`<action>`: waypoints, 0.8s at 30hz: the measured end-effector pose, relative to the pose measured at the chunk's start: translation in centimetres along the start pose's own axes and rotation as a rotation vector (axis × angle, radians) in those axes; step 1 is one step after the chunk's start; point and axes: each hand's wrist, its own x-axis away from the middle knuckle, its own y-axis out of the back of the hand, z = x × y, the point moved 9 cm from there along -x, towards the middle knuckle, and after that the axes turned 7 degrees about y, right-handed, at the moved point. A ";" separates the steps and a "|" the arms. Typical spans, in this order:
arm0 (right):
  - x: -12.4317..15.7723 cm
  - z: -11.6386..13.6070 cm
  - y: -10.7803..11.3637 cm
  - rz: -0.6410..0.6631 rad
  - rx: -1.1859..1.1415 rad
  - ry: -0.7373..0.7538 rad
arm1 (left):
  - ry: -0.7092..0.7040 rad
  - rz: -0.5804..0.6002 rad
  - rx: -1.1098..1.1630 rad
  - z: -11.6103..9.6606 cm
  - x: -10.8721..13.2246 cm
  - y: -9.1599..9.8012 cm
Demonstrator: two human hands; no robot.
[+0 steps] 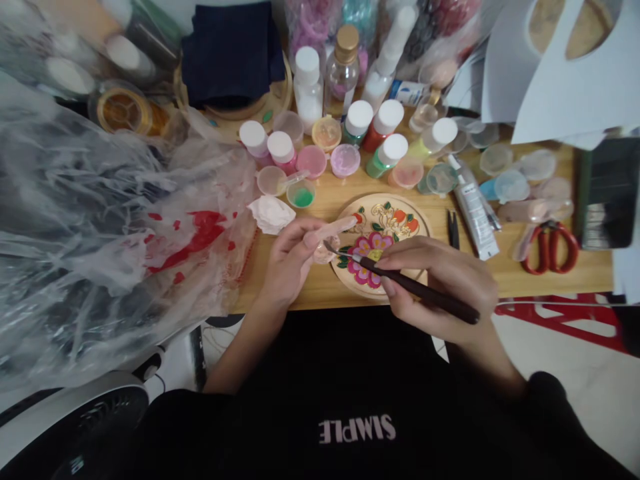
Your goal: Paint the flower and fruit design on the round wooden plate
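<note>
My left hand is closed on a small clear plastic cup, with its pale lid seemingly raised edge-on above it. Between the fingers of my right hand lies a small tool with a dark handle and a thin metal tip. That tip reaches to the cup's mouth; what the cup contains is too small to tell. Below the tool, a round wooden plaque rests on the table, bearing a pink flower, orange fruit, green leaves and gold outlines. My right fingers partly cover it.
Beside my left hand sits a crumpled white tissue. Several lidded cups and white-capped bottles line the back. To the right lie black tweezers, a metal-coloured tube and red-handled scissors. Plastic sheeting bulges at the left.
</note>
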 end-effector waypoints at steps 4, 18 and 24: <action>-0.2 0.4 0.4 -0.014 0.006 0.004 | -0.006 0.000 0.015 0.1 0.0 0.1; 0.3 0.0 0.6 -0.048 0.002 -0.068 | 0.003 -0.018 -0.095 0.6 -0.1 1.3; 0.3 -0.2 0.4 -0.072 -0.016 0.002 | 0.011 -0.024 -0.096 0.5 0.0 1.0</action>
